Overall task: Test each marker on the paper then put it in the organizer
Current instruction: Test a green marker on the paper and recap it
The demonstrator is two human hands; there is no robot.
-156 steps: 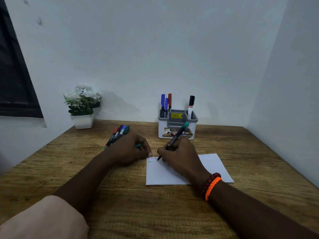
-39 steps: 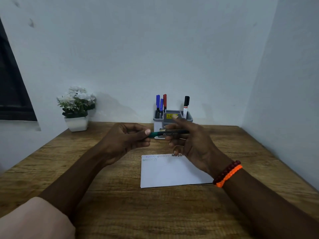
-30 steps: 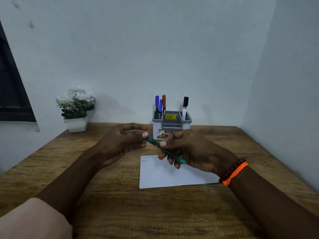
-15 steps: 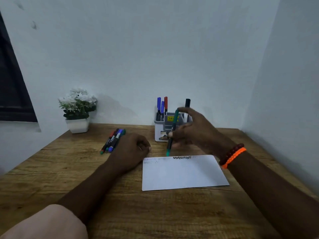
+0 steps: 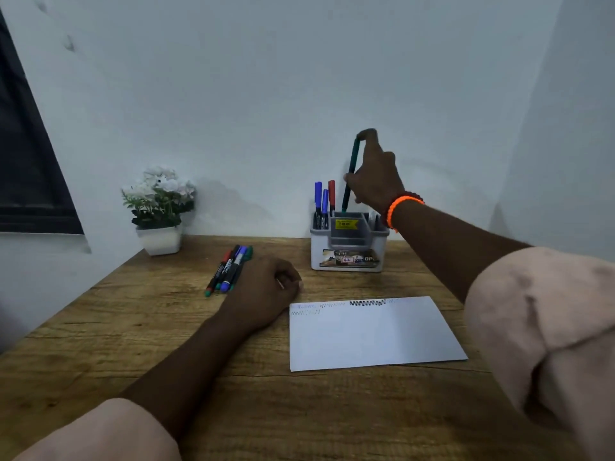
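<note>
My right hand point(image 5: 376, 174) holds a green marker point(image 5: 350, 174) nearly upright, its lower end right at the rim of the grey organizer point(image 5: 347, 247) at the back of the wooden table. Two blue markers point(image 5: 320, 202) and a red one point(image 5: 331, 196) stand in the organizer's left part. White paper point(image 5: 372, 337) with several scribbled test lines along its top edge lies in front. My left hand point(image 5: 266, 291) rests on the table with fingers loosely curled, just right of a small bunch of markers point(image 5: 229, 269) lying flat.
A white pot of white flowers point(image 5: 159, 207) stands at the back left against the wall. Walls close the table at the back and right. A dark window frame point(image 5: 30, 154) is at the far left.
The green marker was capped between both hands, then my right hand lifted it from above the paper up over the organizer. My left hand let go and came down beside the loose markers.
</note>
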